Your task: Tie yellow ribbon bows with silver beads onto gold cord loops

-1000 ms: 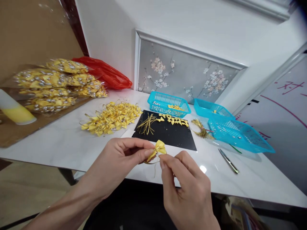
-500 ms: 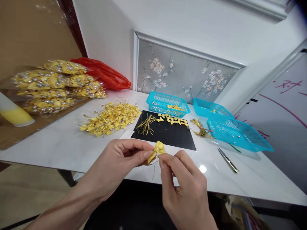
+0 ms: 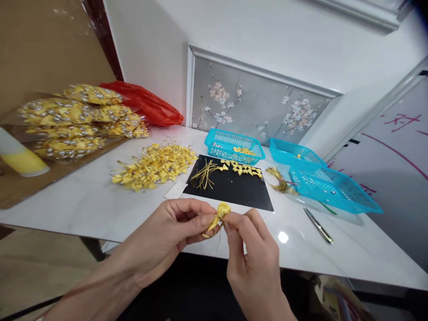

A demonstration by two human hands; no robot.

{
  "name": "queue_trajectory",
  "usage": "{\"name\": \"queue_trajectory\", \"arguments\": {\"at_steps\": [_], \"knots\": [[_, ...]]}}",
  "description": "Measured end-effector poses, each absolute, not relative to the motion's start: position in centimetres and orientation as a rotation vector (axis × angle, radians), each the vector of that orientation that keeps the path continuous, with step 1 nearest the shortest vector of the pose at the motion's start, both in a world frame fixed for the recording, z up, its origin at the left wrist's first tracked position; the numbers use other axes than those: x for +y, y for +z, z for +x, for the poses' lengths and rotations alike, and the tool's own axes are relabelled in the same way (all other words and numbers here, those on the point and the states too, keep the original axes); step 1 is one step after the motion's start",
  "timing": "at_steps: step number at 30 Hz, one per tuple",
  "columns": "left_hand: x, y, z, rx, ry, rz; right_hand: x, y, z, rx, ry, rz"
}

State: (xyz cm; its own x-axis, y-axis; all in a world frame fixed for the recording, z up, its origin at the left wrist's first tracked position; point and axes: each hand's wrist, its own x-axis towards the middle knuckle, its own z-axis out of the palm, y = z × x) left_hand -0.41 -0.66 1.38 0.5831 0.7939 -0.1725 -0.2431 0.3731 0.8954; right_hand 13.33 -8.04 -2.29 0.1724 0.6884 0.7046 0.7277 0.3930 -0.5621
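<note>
Between my hands is a yellow ribbon bow (image 3: 222, 211) with a thin gold tie dangling below it. My left hand (image 3: 182, 223) is closed, pinching the bow's left side between thumb and forefinger. Fingertips of my right hand (image 3: 252, 243) press together at the bow's right side and middle, partly covering it. What exactly the right fingertips grip, bow or tie, is hard to make out. Just beyond lies a black mat (image 3: 230, 191) bearing loose gold ties (image 3: 204, 174) and a row of small yellow bows (image 3: 245, 169).
Left of the mat sits a heap of finished bows (image 3: 155, 167). Bagged bows (image 3: 63, 111) and a red plastic bag (image 3: 143, 104) lie farther left. Blue baskets (image 3: 234, 138) stand at the back and right. A gold tie bundle (image 3: 280, 180) and a closed-looking knife (image 3: 318, 226) rest on the right.
The bow has turned and looks more folded. My right hand has shifted slightly left, its fingertips moving onto the bow. My left hand keeps its pinch.
</note>
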Motion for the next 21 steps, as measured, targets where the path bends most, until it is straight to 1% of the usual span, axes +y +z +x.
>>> {"name": "queue_trajectory", "arguments": {"at_steps": [21], "knots": [[-1.07, 0.63, -0.35, 0.603, 0.729, 0.871, -8.09, -2.61, 13.18, -1.546, -0.035, -1.31]]}}
